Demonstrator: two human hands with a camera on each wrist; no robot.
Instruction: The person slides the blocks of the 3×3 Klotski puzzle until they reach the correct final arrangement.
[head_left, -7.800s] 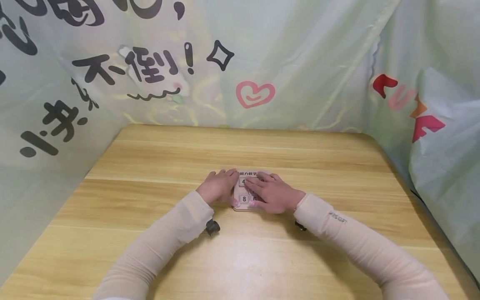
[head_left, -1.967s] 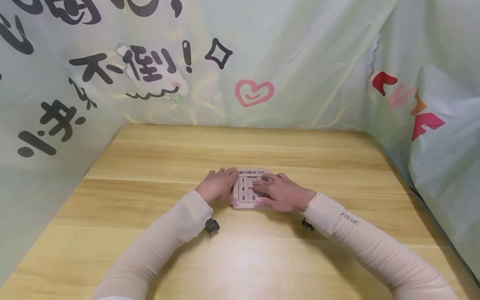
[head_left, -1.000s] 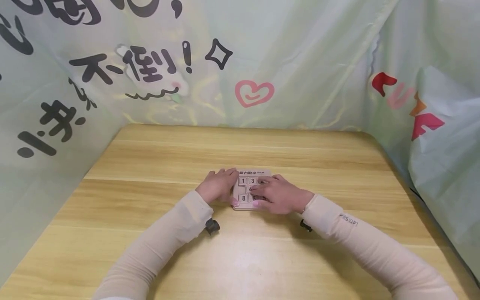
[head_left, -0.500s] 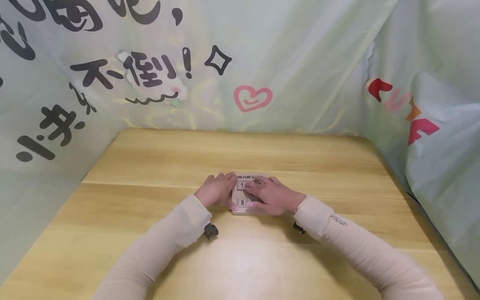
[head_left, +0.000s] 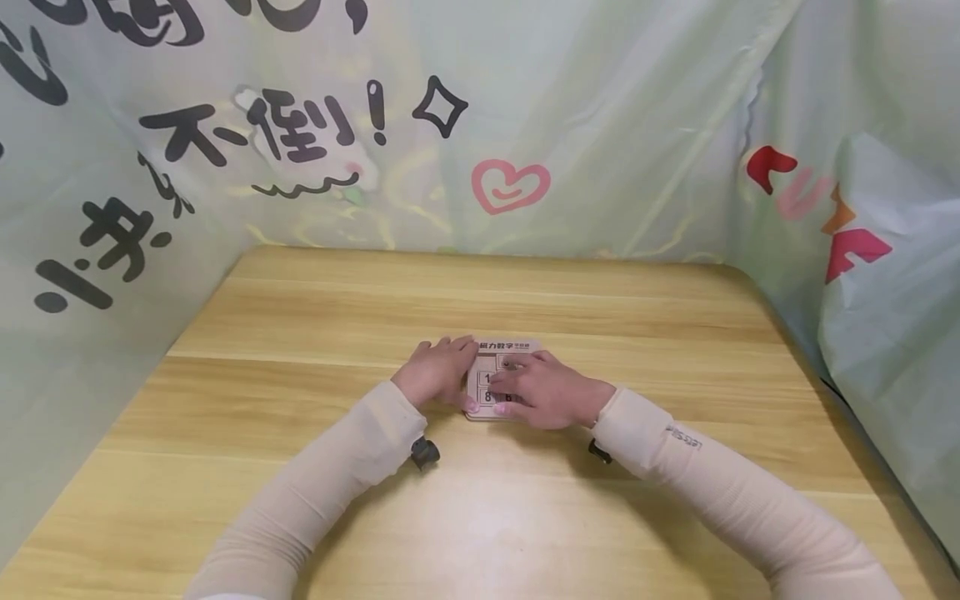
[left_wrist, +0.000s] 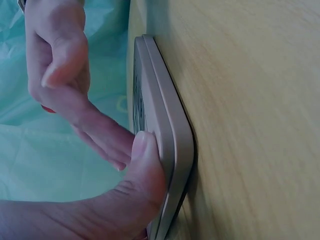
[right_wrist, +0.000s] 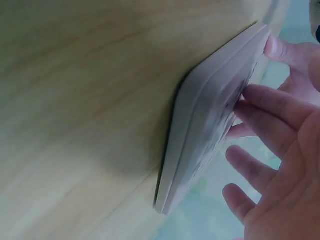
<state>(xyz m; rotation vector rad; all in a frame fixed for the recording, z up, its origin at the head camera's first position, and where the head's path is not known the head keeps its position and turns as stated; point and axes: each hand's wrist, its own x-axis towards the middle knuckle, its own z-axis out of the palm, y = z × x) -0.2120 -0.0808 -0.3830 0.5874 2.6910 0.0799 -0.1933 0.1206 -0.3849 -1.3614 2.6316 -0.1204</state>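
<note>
A pale pink number slide puzzle [head_left: 486,414] lies flat on the table, with black print along its top margin. My left hand [head_left: 438,372] holds its left side, the thumb [left_wrist: 145,170] pressing on the near corner. Over the right half reaches my right hand [head_left: 553,390], fingers extended, two fingertips touching the tiles in the right wrist view. Tile 1 [head_left: 486,378] is in the left column's middle row, above tile 8 [head_left: 487,397]. Above tile 1 the top-left slot [head_left: 486,362] is bare. My right hand hides most of the other tiles.
The wood-grain table [head_left: 480,517] spreads around the puzzle on all sides. Pale green printed cloth [head_left: 615,125] hangs behind and at both sides. Small black devices [head_left: 425,454] are strapped at both wrists.
Tile 4 slid rightward along the middle row. Then tile 1 went down from the top-left slot to the middle row under my right fingers. The left hand keeps its hold.
</note>
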